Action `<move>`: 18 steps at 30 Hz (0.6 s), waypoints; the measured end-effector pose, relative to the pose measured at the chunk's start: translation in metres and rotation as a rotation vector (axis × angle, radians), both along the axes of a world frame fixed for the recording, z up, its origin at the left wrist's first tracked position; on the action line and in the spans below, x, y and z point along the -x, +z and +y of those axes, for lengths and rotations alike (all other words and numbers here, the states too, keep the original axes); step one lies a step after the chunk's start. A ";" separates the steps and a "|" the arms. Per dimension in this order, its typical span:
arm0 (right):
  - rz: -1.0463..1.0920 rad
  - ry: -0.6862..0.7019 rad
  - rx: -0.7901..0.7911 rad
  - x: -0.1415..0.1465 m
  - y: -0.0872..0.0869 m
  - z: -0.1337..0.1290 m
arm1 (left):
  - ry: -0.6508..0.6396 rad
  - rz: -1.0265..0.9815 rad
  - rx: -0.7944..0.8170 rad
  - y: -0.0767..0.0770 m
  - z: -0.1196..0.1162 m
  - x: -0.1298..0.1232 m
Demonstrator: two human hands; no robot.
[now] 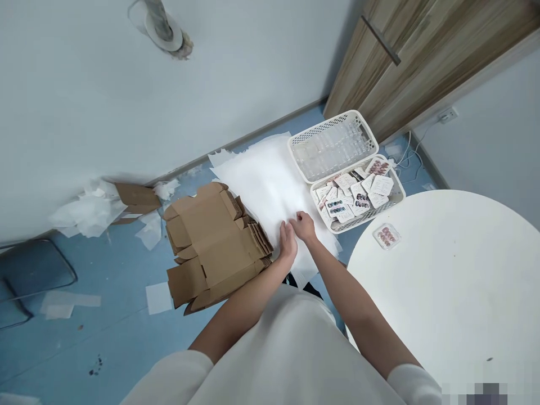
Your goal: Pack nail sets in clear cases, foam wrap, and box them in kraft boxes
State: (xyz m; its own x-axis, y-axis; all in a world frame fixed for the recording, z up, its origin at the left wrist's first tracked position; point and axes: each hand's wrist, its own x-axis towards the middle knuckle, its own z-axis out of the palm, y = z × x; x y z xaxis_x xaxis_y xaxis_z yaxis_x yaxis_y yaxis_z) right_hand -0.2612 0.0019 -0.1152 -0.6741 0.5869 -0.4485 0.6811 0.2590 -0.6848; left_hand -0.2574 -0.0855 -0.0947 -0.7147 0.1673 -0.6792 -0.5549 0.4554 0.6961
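My left hand [288,242] and my right hand [304,227] are close together over a thick pile of thin white packing sheets [261,174]. The right fingers are curled into a pinch at the top sheet. Beside them, the left fingers are pressed together on the same sheet, their tips partly hidden. Left of the pile lies a stack of flattened brown cardboard boxes [223,242], overlapping the sheets' edge. To the right stands a white basket [335,229] of cards, some bearing press-on nails [336,207].
Behind it, another white basket [291,147] holds clear plastic cases [333,149]. A round white table [447,281] at right bears a small clear case of nails [386,236]. Scraps of sheet [95,208], an opened carton [137,198] and a dark chair [34,275] are at left.
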 end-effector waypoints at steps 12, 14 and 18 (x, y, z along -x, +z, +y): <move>0.069 0.232 -0.368 0.000 0.055 0.018 | -0.168 0.221 0.061 0.024 0.014 -0.009; 0.056 0.283 -0.421 -0.007 0.067 0.022 | -0.207 0.279 0.087 0.030 0.017 -0.010; 0.204 0.204 -0.427 -0.030 0.096 0.031 | -0.238 0.313 0.105 0.039 0.022 -0.009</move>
